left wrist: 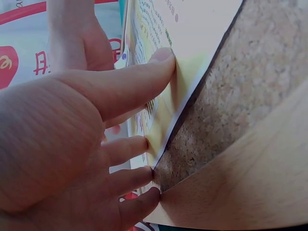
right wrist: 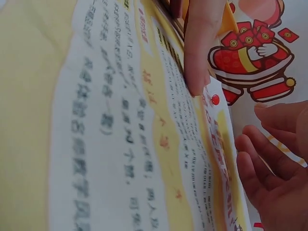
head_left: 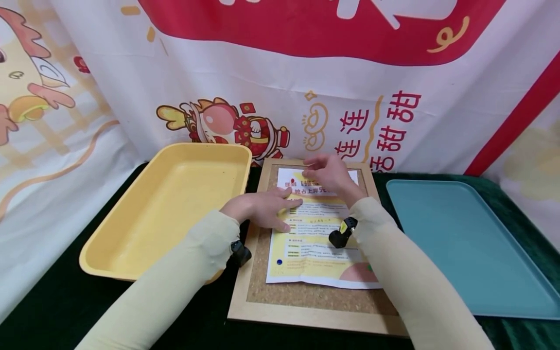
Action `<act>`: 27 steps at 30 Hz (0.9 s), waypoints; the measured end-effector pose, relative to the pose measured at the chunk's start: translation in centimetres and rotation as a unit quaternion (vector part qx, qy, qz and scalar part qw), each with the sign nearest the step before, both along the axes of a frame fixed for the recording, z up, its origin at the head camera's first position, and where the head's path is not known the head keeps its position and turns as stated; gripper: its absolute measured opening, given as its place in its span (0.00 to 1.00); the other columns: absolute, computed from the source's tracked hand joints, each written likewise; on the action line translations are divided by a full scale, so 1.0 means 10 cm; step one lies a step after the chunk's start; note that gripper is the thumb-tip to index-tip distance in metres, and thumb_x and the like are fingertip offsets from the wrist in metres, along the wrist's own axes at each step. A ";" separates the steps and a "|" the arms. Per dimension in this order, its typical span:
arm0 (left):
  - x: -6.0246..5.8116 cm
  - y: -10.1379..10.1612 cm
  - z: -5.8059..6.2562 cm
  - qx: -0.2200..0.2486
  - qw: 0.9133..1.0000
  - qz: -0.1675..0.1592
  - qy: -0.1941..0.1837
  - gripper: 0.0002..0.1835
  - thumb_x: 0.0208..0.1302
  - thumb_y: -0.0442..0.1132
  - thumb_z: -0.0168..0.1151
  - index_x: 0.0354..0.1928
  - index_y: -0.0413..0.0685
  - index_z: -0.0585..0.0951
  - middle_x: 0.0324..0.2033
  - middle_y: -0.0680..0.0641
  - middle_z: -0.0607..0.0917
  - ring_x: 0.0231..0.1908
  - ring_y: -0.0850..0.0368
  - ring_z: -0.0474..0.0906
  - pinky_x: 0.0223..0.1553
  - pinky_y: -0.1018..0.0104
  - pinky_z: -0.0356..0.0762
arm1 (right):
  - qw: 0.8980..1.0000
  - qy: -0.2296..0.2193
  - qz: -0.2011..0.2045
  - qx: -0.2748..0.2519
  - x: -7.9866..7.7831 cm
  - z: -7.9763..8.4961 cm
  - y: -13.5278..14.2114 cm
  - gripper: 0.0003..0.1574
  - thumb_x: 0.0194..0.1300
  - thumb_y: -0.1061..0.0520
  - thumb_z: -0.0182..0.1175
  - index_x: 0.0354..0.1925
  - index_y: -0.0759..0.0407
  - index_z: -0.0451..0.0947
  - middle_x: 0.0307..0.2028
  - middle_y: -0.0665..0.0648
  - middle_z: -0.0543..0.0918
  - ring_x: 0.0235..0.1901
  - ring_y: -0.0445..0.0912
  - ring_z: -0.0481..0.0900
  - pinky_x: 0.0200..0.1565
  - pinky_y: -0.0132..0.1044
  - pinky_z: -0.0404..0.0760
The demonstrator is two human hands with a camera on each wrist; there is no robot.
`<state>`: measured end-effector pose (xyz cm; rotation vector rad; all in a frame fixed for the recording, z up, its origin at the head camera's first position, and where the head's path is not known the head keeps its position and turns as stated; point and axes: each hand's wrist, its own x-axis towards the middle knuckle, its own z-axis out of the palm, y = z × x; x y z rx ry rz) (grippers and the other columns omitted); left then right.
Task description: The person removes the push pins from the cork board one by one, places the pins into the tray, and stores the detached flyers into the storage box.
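A printed paper sheet point(head_left: 306, 272) lies on a wood-framed cork board point(head_left: 288, 295). My left hand point(head_left: 267, 206) rests on the sheet's left side with fingers spread; its thumb point(left wrist: 144, 72) touches the yellow edge in the left wrist view. Over the top of the sheet is my right hand point(head_left: 330, 176), its fingers loosely bent. In the right wrist view nothing shows between its thumb and fingers. A red pushpin point(right wrist: 215, 99) sits at the sheet's top left, a blue pushpin point(head_left: 279, 262) at the lower left. The right forearm partly hides a green pushpin point(head_left: 370, 267) at the lower right.
Left of the board stands a deep yellow tray point(head_left: 105, 260), close to the left forearm. A flat blue-green tray point(head_left: 472, 243) lies to the right. Dark green cloth point(head_left: 48, 287) covers the table, and a printed curtain point(head_left: 262, 78) hangs behind the board.
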<state>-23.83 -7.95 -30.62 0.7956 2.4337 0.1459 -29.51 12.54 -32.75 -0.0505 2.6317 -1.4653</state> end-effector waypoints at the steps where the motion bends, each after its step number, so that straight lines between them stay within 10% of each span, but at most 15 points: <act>1: 0.00 0.00 0.00 0.000 1.000 -0.002 0.001 0.42 0.78 0.56 0.61 0.86 0.65 0.54 0.87 0.44 0.42 0.87 0.44 0.35 0.85 0.44 0.42 | 1.000 0.000 0.003 -0.002 -0.01 -0.02 -0.01 0.21 0.75 0.57 0.66 0.64 0.51 0.83 0.54 0.57 0.88 0.53 0.51 0.84 0.58 0.46 0.81; 27: 0.00 0.01 0.02 -0.006 1.000 -0.015 0.006 0.43 0.77 0.56 0.61 0.86 0.62 0.54 0.87 0.42 0.39 0.87 0.43 0.34 0.85 0.46 0.41 | 0.999 -0.026 0.031 0.029 -0.07 -0.22 -0.19 0.14 0.75 0.57 0.65 0.56 0.48 0.89 0.52 0.54 0.88 0.46 0.49 0.83 0.49 0.39 0.81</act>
